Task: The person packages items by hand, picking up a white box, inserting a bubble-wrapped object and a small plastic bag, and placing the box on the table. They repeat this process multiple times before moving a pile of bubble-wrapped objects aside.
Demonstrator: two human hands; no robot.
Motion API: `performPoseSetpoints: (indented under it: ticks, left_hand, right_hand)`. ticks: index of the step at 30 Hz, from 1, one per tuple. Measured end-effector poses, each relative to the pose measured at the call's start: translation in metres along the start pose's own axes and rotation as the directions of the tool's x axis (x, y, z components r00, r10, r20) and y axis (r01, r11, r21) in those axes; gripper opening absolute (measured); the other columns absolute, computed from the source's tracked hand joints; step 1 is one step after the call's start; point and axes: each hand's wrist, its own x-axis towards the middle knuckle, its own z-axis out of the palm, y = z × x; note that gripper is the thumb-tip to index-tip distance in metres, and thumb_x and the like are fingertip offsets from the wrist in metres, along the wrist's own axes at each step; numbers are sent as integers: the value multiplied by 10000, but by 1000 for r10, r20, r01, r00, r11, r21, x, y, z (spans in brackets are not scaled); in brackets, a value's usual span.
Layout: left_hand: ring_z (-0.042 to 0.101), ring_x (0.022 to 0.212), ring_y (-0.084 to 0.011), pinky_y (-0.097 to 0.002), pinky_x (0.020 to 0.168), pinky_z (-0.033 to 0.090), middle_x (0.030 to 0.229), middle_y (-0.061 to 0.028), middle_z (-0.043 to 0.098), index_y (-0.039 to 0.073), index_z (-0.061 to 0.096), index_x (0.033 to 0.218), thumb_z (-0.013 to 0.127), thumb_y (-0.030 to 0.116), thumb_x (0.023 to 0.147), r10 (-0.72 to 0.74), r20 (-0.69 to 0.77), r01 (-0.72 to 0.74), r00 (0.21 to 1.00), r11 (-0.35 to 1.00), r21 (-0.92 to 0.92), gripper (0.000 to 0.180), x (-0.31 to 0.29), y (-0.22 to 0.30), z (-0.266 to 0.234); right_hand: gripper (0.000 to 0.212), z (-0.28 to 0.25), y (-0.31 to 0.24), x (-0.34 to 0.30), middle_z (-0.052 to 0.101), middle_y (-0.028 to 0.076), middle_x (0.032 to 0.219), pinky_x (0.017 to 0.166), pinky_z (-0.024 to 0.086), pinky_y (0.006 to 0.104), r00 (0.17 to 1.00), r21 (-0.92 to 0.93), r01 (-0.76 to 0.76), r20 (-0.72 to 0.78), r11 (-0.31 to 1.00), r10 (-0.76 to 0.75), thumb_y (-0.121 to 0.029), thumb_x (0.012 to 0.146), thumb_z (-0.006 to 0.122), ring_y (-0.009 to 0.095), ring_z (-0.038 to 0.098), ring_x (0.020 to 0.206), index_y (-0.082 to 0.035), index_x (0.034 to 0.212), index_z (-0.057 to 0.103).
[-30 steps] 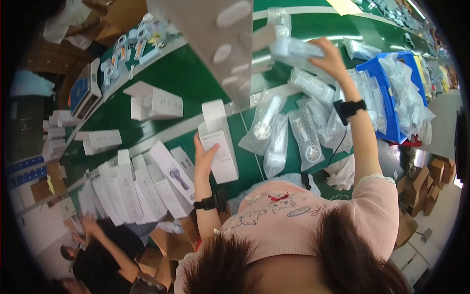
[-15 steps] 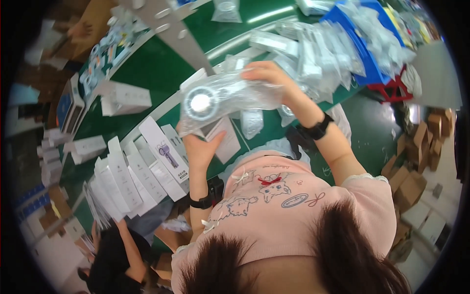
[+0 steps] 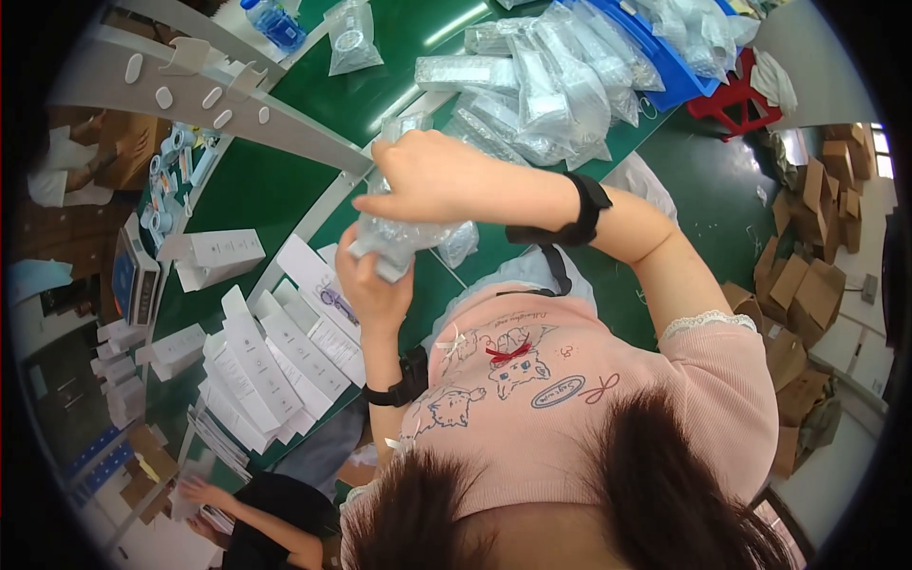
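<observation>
A handheld fan in clear plastic wrap (image 3: 407,237) is between my two hands, above the table's near edge. My left hand (image 3: 375,296) closes round its lower end, where a pale tip shows past the fingers. From above, my right hand (image 3: 432,176) lies across the upper part, thumb toward the left and fingers curled over the wrap. Most of the fan is hidden by that hand. Beside my left hand, a white box with a purple fan picture (image 3: 328,290) leans against a row of white boxes (image 3: 252,366).
Bagged items (image 3: 546,90) are heaped at the far right, by a blue bin (image 3: 684,90). A grey metal post (image 3: 237,95) crosses the far left. Single white boxes (image 3: 217,256) stand on the green table. A co-worker's hand (image 3: 204,494) handles papers at lower left.
The fan's round head no longer faces up in view. My right hand has moved left and nearer, over the wrapped fan, and my left hand now grips its lower end.
</observation>
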Motion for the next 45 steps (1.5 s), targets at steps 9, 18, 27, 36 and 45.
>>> performPoseSetpoints:
  ticks: [9, 18, 27, 36, 45]
  left_hand:
    - [412, 1096, -299, -403, 893, 373, 1200, -177, 379, 100, 253, 1066, 791, 55, 541, -167, -83, 111, 983, 881, -460, 754, 5, 28, 13]
    - [387, 1114, -323, -414, 958, 332, 1237, -216, 320, 104, 187, 1081, 816, 53, 529, -358, -441, 193, 823, 907, -375, 838, -47, -38, 12]
    - [322, 1169, -298, -386, 983, 285, 1254, -197, 271, 76, 199, 1126, 791, 14, 555, -281, -277, 175, 919, 919, -353, 824, -51, -60, 39]
    - [354, 1163, -286, -356, 933, 340, 1248, -194, 315, 69, 378, 1117, 750, 56, 619, -306, -276, 227, 911, 932, -281, 622, -30, -34, 0]
    - [544, 710, -197, -281, 621, 406, 789, -85, 562, 5, 590, 680, 695, 53, 628, -500, -157, 486, 852, 866, -122, 126, -4, -27, -39]
  right_hand:
    - [683, 25, 11, -26, 343, 230, 1265, 878, 367, 426, 852, -105, 473, -198, 875, -485, -485, 741, 573, 405, 401, 1083, -24, 1206, 380]
    - [280, 41, 286, -113, 562, 122, 987, 780, 433, 309, 304, 375, -406, -805, 833, 510, -80, 738, 561, 231, 549, 889, 1, 1006, 557]
    - [373, 47, 392, -77, 541, 191, 1055, 812, 417, 385, -92, 532, -716, -714, 452, 694, -252, 663, 645, 338, 470, 1012, 4, 932, 612]
    - [242, 35, 370, -127, 611, 127, 702, 611, 470, 369, 275, 393, -686, -639, 613, 718, -191, 689, 617, 291, 612, 652, -32, 871, 608]
    - [206, -12, 110, -90, 601, 129, 884, 739, 463, 296, 706, 227, 103, -702, 968, 90, 64, 704, 581, 219, 580, 828, 3, 900, 565]
